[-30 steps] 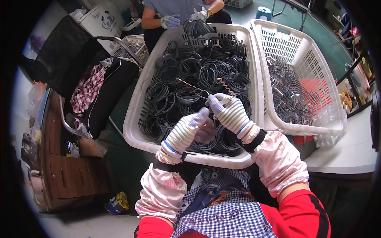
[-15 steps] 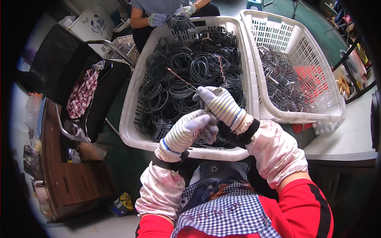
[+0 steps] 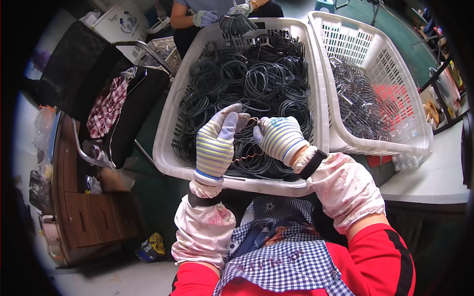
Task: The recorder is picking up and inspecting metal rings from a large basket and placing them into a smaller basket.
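Observation:
My left hand (image 3: 216,143), in a striped knit glove, is closed with its thumb pressed to its fingers around a thin, kinked copper-coloured wire (image 3: 251,119). My right hand (image 3: 282,138), gloved the same way, pinches the other side of that wire. The wire stretches across the gap between both hands, and a wavy part of it also shows lower down, beside my left wrist. Both hands are above a large white plastic basket (image 3: 168,170) heaped with dark wire rings (image 3: 262,79). What sits inside my fists is hidden.
A second white basket (image 3: 340,133) with shiny metal rings (image 3: 359,98) stands at the right. Across the far rim, a co-worker's gloved hands (image 3: 205,18) hold a bundle of dark rings (image 3: 238,24). A black chair (image 3: 133,108) and brown drawers (image 3: 94,217) stand at the left.
My hands have moved apart, the left one up and to the left, the right one slightly down and right. The copper-coloured wire now spans between them instead of pointing up left.

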The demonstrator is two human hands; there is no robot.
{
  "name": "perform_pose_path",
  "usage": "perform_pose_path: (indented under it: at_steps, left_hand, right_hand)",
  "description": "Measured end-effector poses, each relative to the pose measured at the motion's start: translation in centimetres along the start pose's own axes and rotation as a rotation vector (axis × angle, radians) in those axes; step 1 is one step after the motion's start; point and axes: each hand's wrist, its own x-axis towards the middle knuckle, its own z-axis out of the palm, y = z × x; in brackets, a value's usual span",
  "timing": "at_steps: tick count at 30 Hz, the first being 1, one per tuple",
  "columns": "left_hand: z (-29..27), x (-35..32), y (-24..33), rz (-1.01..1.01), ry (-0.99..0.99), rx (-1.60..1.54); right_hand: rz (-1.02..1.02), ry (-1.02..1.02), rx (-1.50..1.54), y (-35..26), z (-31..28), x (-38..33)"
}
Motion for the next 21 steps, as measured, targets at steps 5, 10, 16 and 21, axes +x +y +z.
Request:
perform_pose_path:
  at_steps: [5, 10, 16, 21]
  left_hand:
    - [2.3, -1.5, 0.3, 0.243, 0.103, 0.586]
    - [1.8, -0.9, -0.2, 0.349, 0.082, 0.314]
    - [-2.7, 0.2, 1.2, 0.378, 0.044, -0.036]
    - [0.4, 0.0, -1.8, 0.065, -0.286, -0.033]
  right_hand:
    - [0.036, -0.019, -0.043, 0.1, 1.3, 0.1]
    - [0.075, 0.019, 0.545, 1.3, 1.8, 0.9]
    - [0.121, -0.049, 1.402, 3.5, 1.1, 2.7]
    - [-0.007, -0.248, 1.388, 1.3, -0.2, 1.7]
